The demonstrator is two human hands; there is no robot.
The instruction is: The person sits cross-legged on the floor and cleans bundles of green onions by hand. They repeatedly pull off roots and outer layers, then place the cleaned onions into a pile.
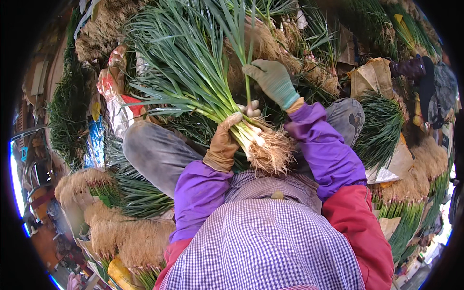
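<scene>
My left hand [223, 141], in a tan glove, is closed around a bundle of green garlic plants [221, 90]. Their long flat leaves fan up and left, while white stems and pale shaggy roots [272, 150] point down right over my lap. My right hand [272, 79], in a green-teal glove, pinches a single garlic stalk [248, 90] upright beside the bundle. That stalk's lower end meets the bundle near several pale rounded tips; whether these are bulbs or my left fingertips I cannot tell.
My bent knees [159, 156] frame the work. Loose rooted plants [290, 40] lie ahead. Stacked bunches with brown roots stand left [123, 228] and right [417, 170]. Brown paper [371, 78] lies at right, and a red-white plastic sack [112, 90] at left.
</scene>
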